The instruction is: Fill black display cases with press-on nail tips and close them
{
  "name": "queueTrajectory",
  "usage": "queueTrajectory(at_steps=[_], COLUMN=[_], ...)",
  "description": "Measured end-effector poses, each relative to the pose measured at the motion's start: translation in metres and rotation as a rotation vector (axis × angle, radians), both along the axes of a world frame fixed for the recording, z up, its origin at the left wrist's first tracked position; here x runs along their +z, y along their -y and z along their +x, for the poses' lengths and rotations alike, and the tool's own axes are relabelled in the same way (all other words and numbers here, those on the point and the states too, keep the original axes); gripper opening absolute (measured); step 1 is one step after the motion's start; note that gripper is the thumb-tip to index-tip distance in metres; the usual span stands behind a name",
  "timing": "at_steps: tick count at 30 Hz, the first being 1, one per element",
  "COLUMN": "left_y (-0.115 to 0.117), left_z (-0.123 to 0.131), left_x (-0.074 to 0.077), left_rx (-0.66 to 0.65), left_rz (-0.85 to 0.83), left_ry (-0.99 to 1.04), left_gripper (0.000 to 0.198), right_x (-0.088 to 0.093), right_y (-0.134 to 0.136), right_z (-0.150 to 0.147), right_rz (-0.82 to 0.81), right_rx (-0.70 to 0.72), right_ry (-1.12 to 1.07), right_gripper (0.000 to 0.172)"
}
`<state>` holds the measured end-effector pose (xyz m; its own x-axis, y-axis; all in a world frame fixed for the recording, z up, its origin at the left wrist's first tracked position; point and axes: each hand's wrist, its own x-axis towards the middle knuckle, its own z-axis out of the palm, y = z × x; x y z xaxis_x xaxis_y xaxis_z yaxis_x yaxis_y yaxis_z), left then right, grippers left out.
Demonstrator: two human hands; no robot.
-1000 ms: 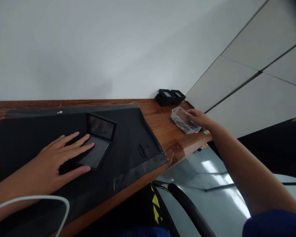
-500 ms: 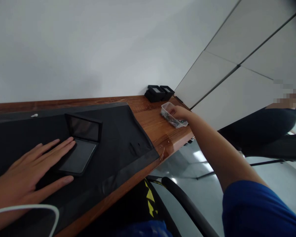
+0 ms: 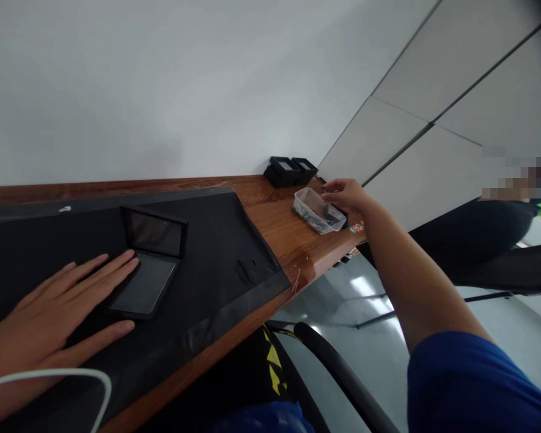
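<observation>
While black matting (image 3: 219, 252) bears the case (image 3: 149, 279) — pale walls (image 3: 162, 90) rise.

Case (image 3: 149, 279) on mat (image 3: 225, 240), tub (image 3: 310, 218) to right

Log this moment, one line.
left hand: flat at open black case | right hand: by clear tub, grip unclear | case: on mat

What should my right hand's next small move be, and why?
Probably bring the right hand toward the open case: the left hand lies at its edge, and the right fingertips are close together near the plastic tub, though whether they hold anything is unclear.
</observation>
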<state>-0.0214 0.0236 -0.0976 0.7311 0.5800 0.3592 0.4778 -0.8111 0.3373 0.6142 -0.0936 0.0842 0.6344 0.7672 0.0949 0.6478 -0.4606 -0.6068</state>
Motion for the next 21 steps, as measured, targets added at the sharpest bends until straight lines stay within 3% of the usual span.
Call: queueTrajectory(at_steps=[14, 18, 21], left_y=[0.0, 0.001, 0.0], left_z=[0.0, -0.001, -0.002], left_x=[0.0, -0.003, -0.008], left_rx=[-0.006, -0.012, -0.002], left_rz=[0.021, 0.03, -0.001], left_ry=[-0.015, -0.011, -0.029], left_gripper=[0.087, 0.084, 0.082], right_x=[-0.02, -0.013, -0.004], right_y=[-0.014, -0.015, -0.018], right_z=[-0.021, -0.032, -0.06], right_rz=[0.008, 0.097, 0.216], right_rx=[-0.051, -0.026, 0.041], right_ry=[-0.152, -0.106, -0.036], right_gripper=[0.032, 0.027, 0.025])
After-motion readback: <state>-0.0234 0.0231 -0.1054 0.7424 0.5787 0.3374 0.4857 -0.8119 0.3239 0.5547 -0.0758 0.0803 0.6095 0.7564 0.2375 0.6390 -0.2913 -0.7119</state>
